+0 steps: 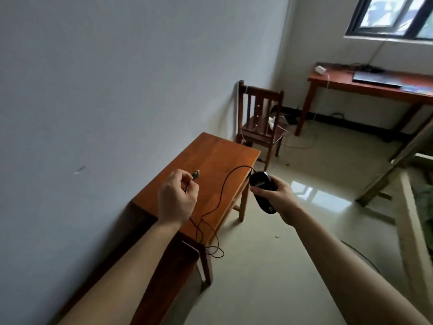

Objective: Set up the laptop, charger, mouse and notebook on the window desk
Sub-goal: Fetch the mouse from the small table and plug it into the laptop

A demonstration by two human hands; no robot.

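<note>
Now, glossy black mouse [263,192] gripped in right hand [277,198], thin cord's plug [195,174], seemingly USB, pinched by left hand [177,198]

chair [260,120] beside window desk [337,84]; floor [304,165] between open

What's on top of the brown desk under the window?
On the brown wooden window desk lie a closed dark laptop, a small white charger block near its left end, and black cables behind the laptop. The frame edge cuts off its right end.
</note>
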